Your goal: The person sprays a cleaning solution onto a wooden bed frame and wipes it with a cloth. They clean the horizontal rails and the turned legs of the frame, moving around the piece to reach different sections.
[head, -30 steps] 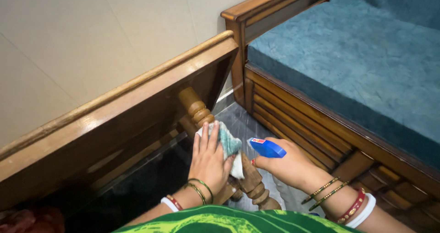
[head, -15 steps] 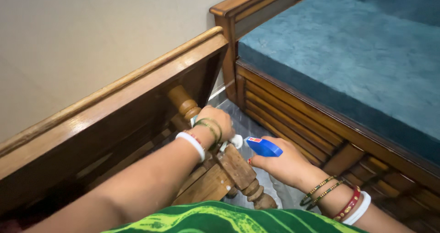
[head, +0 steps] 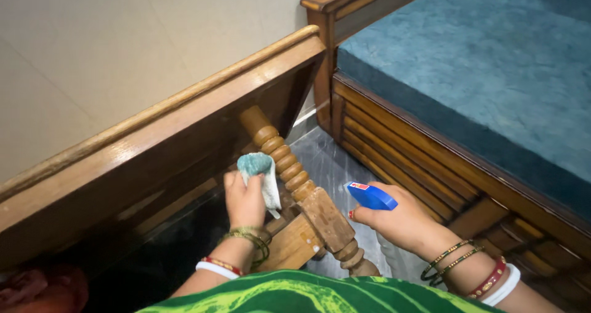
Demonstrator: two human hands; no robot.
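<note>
- Head view shows a wooden table [head: 184,128] tipped on its side, its turned leg [head: 289,165] slanting from the upper left down toward the person.
- Left hand [head: 245,202] has its fingers clamped on a bunched teal-and-white cloth [head: 258,171]; the wad sticks up above the fingertips, just beside the ringed part of the leg, and whether it touches the wood cannot be told.
- Right hand [head: 403,222] has its fingers wrapped around a spray bottle [head: 371,197]; only the blue head shows, pointing left toward the square block of the leg, near it but apart.
- As a judgement, the wiping is under way rather than finished: the square block looks dull and speckled with pale marks, while the table edge shines.
- Upper rings of the leg look fairly clean; the lower turned end near the floor [head: 332,159] and the crosspiece under the left wrist look untouched, though that is hard to be sure of.
- Beside the table stands a wooden sofa [head: 418,147] with a teal cushion.
</note>
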